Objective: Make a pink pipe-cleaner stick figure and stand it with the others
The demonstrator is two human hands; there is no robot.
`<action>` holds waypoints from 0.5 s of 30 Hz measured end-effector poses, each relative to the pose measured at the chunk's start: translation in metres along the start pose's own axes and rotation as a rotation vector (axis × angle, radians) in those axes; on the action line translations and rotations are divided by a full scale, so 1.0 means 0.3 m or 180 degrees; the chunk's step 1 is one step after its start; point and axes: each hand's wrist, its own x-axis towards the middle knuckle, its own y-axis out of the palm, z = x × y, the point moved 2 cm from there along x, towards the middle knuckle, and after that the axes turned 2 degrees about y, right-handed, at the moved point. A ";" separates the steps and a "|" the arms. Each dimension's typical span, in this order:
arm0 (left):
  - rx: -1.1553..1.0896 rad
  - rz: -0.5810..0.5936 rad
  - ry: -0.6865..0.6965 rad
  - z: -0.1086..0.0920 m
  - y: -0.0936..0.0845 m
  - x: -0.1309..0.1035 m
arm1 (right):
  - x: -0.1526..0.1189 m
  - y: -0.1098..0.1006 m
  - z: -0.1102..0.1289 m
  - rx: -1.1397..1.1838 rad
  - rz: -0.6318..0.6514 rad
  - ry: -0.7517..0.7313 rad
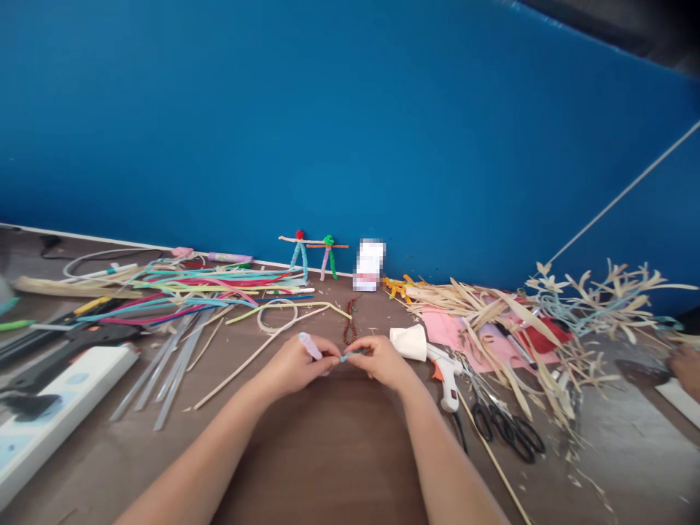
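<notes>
Over the middle of the table, my left hand [302, 359] is closed, with a pale lilac marker-like stick [310, 345] poking up between its fingers. Thumb and fingers of my right hand [381, 358] are pinched together opposite it. A small light-blue piece [343, 358], perhaps pipe cleaner, sits between both sets of fingertips; most of it is hidden. Just beyond lies a brown beaded loop [348, 332]. Two pipe-cleaner figures [300, 251] stand against the blue wall, beside a phone [369, 265] with a blurred screen.
Left are many pipe cleaners [219, 277], clear glue sticks [173, 368], a black tool [76, 351] and a white power strip [60, 415]. Right are a glue gun [448, 375], black-handled scissors [508, 430] and dried husk strips [492, 321]. Another person's hand [686, 368] shows far right.
</notes>
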 end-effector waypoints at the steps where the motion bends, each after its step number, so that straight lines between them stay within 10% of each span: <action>1: 0.0122 0.0074 0.0018 -0.001 -0.001 -0.002 | 0.001 -0.002 -0.001 -0.0044 -0.0063 0.0003; 15: 0.1207 0.0683 0.0142 -0.004 -0.014 -0.022 | -0.019 -0.003 0.047 -0.0804 -0.0034 -0.0863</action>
